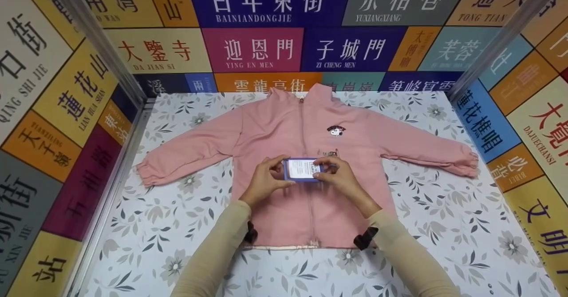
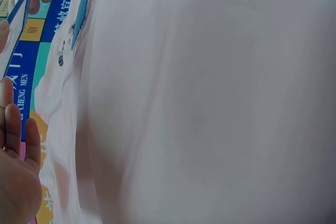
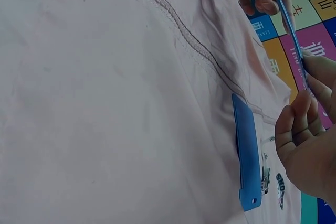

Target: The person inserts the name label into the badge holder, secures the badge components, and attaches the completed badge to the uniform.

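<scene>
Both hands hold a thin card (image 1: 301, 169) with a blue border and a white printed face, raised over the jacket. My left hand (image 1: 265, 177) pinches its left end between thumb and fingers. At the right end, my right hand (image 1: 341, 175) pinches it, fingertips overlapping the white face. Beneath lies a pink zip-front jacket (image 1: 270, 212), spread flat with both sleeves stretched outward. In the right wrist view, a flat blue piece (image 3: 248, 153) with a small hole at one end rests on the jacket near the zipper. The held card appears edge-on there.
A white tabletop with a grey floral print (image 1: 168, 226) bears the jacket. Colourful panels (image 1: 262, 50) with Chinese lettering wall in the back and both sides. Small cartoon prints (image 1: 336, 131) mark the jacket's chest. Dark straps (image 1: 366, 238) sit on both wrists.
</scene>
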`<act>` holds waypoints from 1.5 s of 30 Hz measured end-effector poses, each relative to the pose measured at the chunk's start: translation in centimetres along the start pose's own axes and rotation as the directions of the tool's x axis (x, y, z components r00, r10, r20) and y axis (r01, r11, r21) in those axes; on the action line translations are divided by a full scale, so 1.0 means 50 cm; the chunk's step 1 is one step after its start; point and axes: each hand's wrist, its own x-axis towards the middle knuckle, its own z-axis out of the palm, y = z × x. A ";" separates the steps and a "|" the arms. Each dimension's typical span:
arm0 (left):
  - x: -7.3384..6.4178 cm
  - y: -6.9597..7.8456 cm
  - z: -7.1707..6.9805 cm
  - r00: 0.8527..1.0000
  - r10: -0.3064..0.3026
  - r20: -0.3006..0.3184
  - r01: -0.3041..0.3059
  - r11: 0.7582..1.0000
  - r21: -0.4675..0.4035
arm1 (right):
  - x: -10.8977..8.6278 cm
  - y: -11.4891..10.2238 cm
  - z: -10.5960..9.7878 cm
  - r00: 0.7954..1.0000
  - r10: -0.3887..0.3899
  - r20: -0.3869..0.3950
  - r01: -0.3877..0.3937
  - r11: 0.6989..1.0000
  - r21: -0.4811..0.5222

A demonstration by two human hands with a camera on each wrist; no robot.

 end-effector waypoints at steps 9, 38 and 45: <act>-0.001 0.000 0.001 1.000 0.008 -0.007 -0.008 1.000 -0.016 | -0.002 -0.008 0.003 1.000 -0.016 -0.008 0.016 1.000 -0.021; 0.000 0.001 0.000 1.000 0.001 -0.013 -0.001 1.000 0.011 | -0.004 -0.025 0.004 0.999 -0.024 -0.042 0.022 0.999 -0.040; -0.001 0.000 0.000 1.000 -0.014 -0.018 0.013 1.000 -0.016 | 0.013 -0.034 -0.023 0.992 -0.096 -0.076 0.095 0.995 -0.023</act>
